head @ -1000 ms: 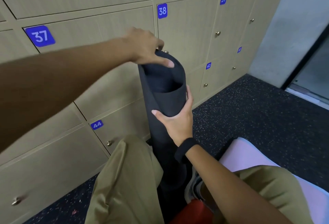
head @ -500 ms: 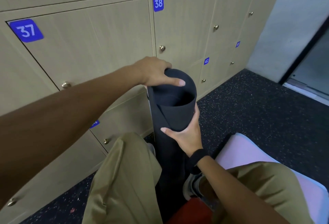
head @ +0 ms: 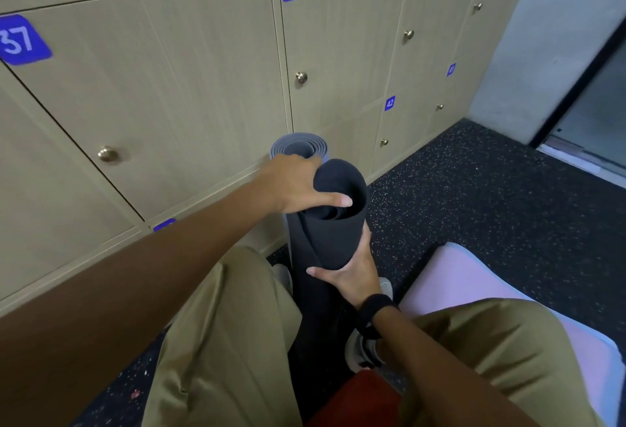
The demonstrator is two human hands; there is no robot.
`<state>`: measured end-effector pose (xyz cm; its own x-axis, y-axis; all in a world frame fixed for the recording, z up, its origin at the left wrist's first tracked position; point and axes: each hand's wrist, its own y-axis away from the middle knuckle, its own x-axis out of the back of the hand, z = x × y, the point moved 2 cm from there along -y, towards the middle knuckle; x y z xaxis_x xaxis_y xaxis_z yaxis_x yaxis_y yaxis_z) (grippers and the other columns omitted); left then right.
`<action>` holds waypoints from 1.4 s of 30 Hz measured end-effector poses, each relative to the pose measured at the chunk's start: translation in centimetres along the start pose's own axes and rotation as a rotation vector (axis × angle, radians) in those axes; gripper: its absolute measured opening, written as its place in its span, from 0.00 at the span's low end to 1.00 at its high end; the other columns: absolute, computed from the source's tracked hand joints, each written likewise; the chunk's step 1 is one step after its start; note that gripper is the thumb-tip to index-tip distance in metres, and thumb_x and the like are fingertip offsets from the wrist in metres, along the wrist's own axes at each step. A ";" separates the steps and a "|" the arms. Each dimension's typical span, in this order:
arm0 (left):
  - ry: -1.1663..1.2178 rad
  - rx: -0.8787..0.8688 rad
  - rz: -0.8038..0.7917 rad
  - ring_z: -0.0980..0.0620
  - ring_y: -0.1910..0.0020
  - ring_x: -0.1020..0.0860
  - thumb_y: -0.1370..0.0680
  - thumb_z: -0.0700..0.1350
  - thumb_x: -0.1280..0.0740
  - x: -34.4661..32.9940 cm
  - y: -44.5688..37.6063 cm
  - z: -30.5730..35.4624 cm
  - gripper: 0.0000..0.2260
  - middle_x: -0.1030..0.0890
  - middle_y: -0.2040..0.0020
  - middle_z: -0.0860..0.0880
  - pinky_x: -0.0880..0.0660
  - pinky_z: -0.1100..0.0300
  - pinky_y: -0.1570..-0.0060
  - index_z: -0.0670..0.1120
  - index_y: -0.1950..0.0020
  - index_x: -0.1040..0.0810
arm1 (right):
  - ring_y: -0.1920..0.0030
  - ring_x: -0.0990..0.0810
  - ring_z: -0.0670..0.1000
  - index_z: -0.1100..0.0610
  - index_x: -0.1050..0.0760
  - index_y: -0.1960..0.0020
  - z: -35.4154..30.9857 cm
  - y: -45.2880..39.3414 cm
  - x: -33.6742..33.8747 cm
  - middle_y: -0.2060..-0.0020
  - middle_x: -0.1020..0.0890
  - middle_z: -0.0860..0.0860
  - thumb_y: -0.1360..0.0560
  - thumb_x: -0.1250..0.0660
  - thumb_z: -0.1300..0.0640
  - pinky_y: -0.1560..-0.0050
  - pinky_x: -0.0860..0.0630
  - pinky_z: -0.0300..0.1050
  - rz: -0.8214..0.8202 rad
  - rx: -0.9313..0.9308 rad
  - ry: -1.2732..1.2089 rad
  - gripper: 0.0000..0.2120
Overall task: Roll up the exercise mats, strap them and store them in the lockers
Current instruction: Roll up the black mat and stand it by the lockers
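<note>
A wall of tan lockers (head: pixel 189 64), numbered 37, 38, 39 and 42, stands directly ahead of you on the dark speckled floor (head: pixel 474 209). A pink mat (head: pixel 467 274) lies flat on the floor at your right. The rolled black mat (head: pixel 333 233) stands upright between your knees, near the lockers. A rolled grey mat (head: pixel 299 145) stands just behind it, against the locker face. Your left hand (head: pixel 298 186) grips the black roll's top rim, thumb across the opening. Your right hand (head: pixel 352 274) wraps the roll lower down.
</note>
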<state>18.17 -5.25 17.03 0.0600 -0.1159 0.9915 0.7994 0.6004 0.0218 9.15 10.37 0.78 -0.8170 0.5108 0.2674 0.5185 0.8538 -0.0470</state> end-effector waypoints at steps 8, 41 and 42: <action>0.044 0.031 0.067 0.51 0.57 0.24 0.38 0.84 0.41 -3.2 -0.3 0.4 0.40 0.22 0.57 0.53 0.23 0.50 0.53 0.48 0.53 0.28 | 0.28 0.36 0.32 0.41 0.53 0.19 2.3 0.0 -0.3 0.25 0.35 0.39 0.46 0.12 0.48 0.29 0.36 0.31 -0.027 -0.047 0.021 0.68; 0.365 0.313 -0.292 0.47 0.58 0.16 0.49 0.83 0.33 -3.0 1.6 -1.9 0.49 0.15 0.54 0.46 0.22 0.56 0.61 0.44 0.46 0.20 | 0.20 0.50 0.42 0.42 0.65 0.19 -0.8 0.3 -2.3 0.20 0.49 0.42 0.44 0.13 0.47 0.22 0.47 0.42 -0.044 0.041 0.085 0.74; 0.406 0.308 -0.309 0.47 0.56 0.16 0.50 0.84 0.34 -3.0 1.8 -2.1 0.52 0.15 0.51 0.47 0.20 0.56 0.58 0.46 0.43 0.19 | 0.21 0.50 0.41 0.41 0.66 0.19 -1.1 0.5 -2.4 0.20 0.50 0.44 0.44 0.13 0.47 0.22 0.47 0.42 -0.050 0.042 0.092 0.74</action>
<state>20.69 -5.52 13.81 0.1246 -0.5788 0.8059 0.6094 0.6857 0.3982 11.68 9.43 1.19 -0.8143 0.4576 0.3572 0.4647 0.8826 -0.0712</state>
